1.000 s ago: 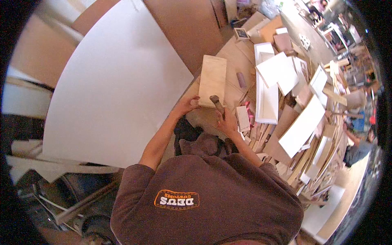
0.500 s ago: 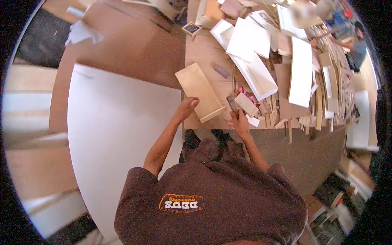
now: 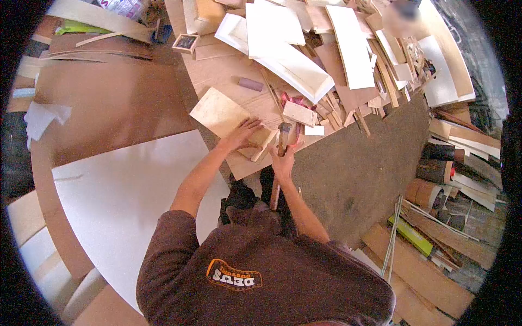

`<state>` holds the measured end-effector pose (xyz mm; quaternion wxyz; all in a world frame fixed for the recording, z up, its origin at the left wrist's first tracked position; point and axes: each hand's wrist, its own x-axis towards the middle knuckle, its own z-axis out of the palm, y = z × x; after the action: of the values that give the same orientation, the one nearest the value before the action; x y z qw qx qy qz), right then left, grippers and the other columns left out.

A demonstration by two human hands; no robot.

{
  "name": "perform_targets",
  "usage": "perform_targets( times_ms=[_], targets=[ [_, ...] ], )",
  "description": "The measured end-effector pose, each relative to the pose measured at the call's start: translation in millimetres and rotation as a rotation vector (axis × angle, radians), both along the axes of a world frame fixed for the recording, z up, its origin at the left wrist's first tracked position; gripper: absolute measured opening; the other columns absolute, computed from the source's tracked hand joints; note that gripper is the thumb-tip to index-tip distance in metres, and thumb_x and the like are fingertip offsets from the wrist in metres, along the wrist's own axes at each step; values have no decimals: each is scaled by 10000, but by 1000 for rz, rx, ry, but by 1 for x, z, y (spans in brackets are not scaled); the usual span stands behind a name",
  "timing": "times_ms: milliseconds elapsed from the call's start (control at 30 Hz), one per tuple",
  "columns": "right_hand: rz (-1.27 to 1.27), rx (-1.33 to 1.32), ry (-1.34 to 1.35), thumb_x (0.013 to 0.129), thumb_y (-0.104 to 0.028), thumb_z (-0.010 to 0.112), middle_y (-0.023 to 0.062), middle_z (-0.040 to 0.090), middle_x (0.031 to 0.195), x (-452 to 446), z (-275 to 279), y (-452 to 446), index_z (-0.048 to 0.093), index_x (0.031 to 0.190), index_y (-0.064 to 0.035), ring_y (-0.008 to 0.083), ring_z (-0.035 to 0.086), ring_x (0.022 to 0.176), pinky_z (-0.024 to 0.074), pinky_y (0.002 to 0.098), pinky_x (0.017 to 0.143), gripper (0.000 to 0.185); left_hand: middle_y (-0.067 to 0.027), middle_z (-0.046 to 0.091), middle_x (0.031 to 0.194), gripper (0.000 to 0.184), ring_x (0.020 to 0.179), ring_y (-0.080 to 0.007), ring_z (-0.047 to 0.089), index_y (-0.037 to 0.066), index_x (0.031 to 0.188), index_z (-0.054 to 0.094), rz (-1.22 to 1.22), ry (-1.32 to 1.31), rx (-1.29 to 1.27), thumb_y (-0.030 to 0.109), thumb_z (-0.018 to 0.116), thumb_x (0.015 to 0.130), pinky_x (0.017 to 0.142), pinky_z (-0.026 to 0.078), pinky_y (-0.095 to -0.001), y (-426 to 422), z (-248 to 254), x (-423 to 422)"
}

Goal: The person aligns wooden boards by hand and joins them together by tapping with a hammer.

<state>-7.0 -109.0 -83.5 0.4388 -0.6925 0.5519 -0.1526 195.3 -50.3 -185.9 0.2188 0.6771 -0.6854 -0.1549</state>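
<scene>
We see the wooden piece [image 3: 215,110] at the near corner of the desk [image 3: 241,168]; left hand [image 3: 242,136] spread on it; right hand [image 3: 283,164] grasping hammer [image 3: 283,142]; we'd judge wood light, stiff; hold long edges.

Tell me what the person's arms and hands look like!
The left hand and right hand are bare, without gloves. The dark brown cloth shirt has short sleeves, leaving the forearms bare, and an orange-outlined logo with white letters.

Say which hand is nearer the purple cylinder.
Left. The left hand is on the board, short of the purple cylinder; the right hand, gripping the hammer, is farther back toward the body.
</scene>
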Motion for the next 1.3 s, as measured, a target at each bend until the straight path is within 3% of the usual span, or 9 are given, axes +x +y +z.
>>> perform_targets(
  times_ms=[67, 233, 500, 600, 800, 900, 967, 1100, 1300],
  targets=[
    [-57, -32, -33, 776, -382, 778, 168, 631, 915, 7, -19, 6, 567, 1058, 52, 245, 590, 815, 482, 369, 775, 559, -116, 232, 1557, 1149, 1450, -299, 168, 144, 1464, 338, -80, 113, 187, 586, 828, 524, 1192, 134, -446, 5, 43, 11],
    [-102, -48, -24, 724, -374, 813, 185, 629, 930, 20, -9, 10, 568, 1058, 66, 256, 595, 854, 478, 371, 790, 604, -64, 106, 1595, 1404, 1465, -327, 75, 311, 1511, 192, -212, -337, 4, 553, 878, 310, 1186, 112, -502, 3, -1, 26],
    [-18, -108, 51, 698, -347, 819, 185, 626, 828, 20, -11, 3, 587, 1018, 68, 304, 606, 759, 480, 404, 720, 573, -103, 65, 1598, 1456, 1459, -369, 85, 377, 1514, 139, -273, -259, 256, 475, 886, 268, 1170, 108, -556, 7, 34, 28],
    [52, -146, 85, 691, -344, 821, 176, 633, 834, 27, -20, -14, 603, 1009, 54, 289, 607, 753, 482, 399, 716, 554, -149, 69, 1588, 1441, 1451, -394, 101, 383, 1514, 127, -128, -334, 46, 472, 895, 297, 1155, 111, -589, 13, 24, 21],
    [290, -287, -36, 694, -339, 821, 155, 657, 784, 71, -19, -71, 613, 998, 41, 265, 624, 732, 490, 385, 693, 529, -209, 56, 1571, 1389, 1442, -431, 73, 357, 1517, 156, 207, -91, 346, 482, 897, 350, 1125, 105, -632, 8, 33, 8],
    [517, -260, 5, 732, -308, 795, 164, 658, 774, 96, -9, -109, 619, 990, 35, 277, 641, 721, 500, 386, 676, 465, -214, 59, 1570, 1323, 1443, -432, 48, 322, 1517, 203, 542, -46, -67, 531, 877, 398, 1104, 95, -640, 0, 8, -13],
    [597, -368, 9, 771, -267, 770, 174, 650, 777, 108, -19, -125, 618, 975, 33, 278, 632, 678, 501, 389, 648, 394, -225, 58, 1565, 1182, 1435, -440, 57, 307, 1504, 265, 699, -3, 340, 614, 816, 504, 1085, 77, -650, -15, 36, -17],
    [664, -287, -128, 812, -269, 740, 153, 631, 716, 110, -5, -140, 606, 969, 40, 229, 613, 626, 496, 377, 609, 372, -205, 129, 1560, 975, 1439, -405, 81, 233, 1488, 315, 767, 88, 262, 647, 693, 691, 1100, 83, -619, -21, 29, -14],
    [515, 8, -144, 929, -328, 614, 87, 587, 634, 69, 9, -129, 570, 963, 46, 157, 536, 477, 435, 311, 453, 379, -153, 379, 1474, 524, 1407, -324, 256, 79, 1403, 426, 1186, -26, -19, 370, 445, 968, 1144, 120, -514, -52, -13, -17]
  ],
)
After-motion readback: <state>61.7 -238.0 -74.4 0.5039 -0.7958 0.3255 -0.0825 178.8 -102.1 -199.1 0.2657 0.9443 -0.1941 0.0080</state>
